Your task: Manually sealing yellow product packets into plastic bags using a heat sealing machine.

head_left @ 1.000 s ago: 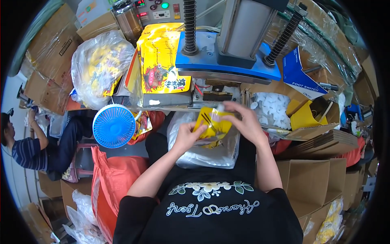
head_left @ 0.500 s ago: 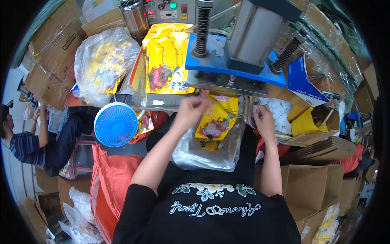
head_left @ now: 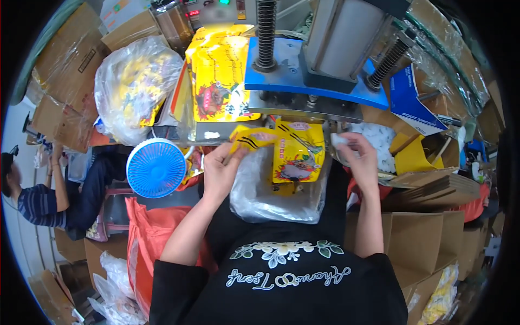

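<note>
My left hand (head_left: 219, 168) grips a yellow printed pouch (head_left: 252, 137) by its lower edge, holding it up in front of the blue press machine (head_left: 314, 81). More yellow pouches (head_left: 298, 154) stand in a clear plastic bag (head_left: 276, 197) on my lap. My right hand (head_left: 358, 157) pinches a small white piece (head_left: 338, 140) near a heap of white pieces (head_left: 376, 138) to the right.
A stack of yellow pouches (head_left: 222, 76) lies left of the press. A blue round fan (head_left: 156, 168) stands at my left, beside a clear bag of yellow packs (head_left: 132, 86). Cardboard boxes (head_left: 411, 238) crowd the right. Another person (head_left: 49, 195) sits at far left.
My hands have parted: the left one lifted a yellow pouch up and left, the right one moved right to the white pieces. The view shifted toward the machine.
</note>
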Demonstrator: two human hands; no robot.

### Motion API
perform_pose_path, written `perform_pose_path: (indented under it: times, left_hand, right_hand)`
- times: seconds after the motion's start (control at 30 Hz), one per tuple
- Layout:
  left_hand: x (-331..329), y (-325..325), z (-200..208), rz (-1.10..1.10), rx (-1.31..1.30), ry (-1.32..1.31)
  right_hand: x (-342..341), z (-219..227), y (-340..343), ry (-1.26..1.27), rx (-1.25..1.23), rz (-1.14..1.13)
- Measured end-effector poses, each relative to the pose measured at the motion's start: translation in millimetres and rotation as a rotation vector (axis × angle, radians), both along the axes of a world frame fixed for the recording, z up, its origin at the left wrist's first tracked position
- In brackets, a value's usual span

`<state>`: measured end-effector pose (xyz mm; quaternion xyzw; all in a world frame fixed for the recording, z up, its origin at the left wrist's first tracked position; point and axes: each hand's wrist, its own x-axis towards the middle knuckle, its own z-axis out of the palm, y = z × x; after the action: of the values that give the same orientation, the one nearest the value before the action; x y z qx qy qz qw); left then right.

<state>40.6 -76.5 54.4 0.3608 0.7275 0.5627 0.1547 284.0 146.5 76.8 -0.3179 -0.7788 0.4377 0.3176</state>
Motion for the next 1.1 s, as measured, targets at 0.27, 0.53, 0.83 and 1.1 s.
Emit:
perform_pose_path:
  times: [0.27,0.53,0.83,1.1]
  left_hand:
    - [53.4,1.8,-49.1,-0.246,-0.044,-0.112]
    - [52.1,21.7,-64.2,-0.114,-0.049,-0.753]
    - [67.5,22.6,-68.3,-0.249,-0.116,-0.881]
    - [66.3,17.3,-80.6,-0.261,0.044,-0.499]
  right_hand:
    - [-31.3,23.5,-43.7,-0.215,0.195,0.512]
    - [-14.1,24.0,-27.3,-0.054,-0.119,0.367]
    - [-11.5,25.0,-33.1,-0.081,-0.244,0.431]
    - [-27.8,12.5,-26.0,-0.203,-0.114,0.542]
